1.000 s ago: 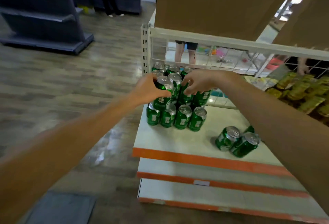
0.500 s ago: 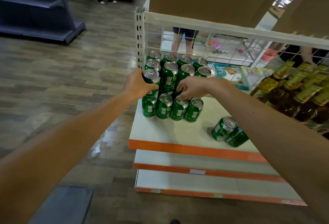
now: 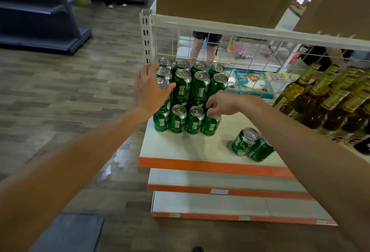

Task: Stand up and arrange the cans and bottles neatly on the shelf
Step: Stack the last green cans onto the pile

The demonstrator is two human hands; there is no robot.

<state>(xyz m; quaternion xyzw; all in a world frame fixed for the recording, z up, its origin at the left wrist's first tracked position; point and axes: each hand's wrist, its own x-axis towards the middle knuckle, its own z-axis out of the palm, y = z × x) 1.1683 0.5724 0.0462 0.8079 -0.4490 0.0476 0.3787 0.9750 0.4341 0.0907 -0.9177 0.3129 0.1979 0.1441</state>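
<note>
Left hand (image 3: pixel 150 89), fingers straight, braces the can stack (image 3: pixel 200 87) while right hand (image 3: pixel 222 103) pinches its lower-right can (image 3: pixel 210 126), likely squaring the row

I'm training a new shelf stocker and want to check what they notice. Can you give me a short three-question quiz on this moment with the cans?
1. True or false: the two loose green cans touch the stacked cans.
2. What does the right hand hold? A, a brown bottle. B, the rightmost front-row can. C, a loose can.
3. How many cans stand in that front row?

Key: 1 false, they lie apart from the stack. 2 B. 3 four.
</note>
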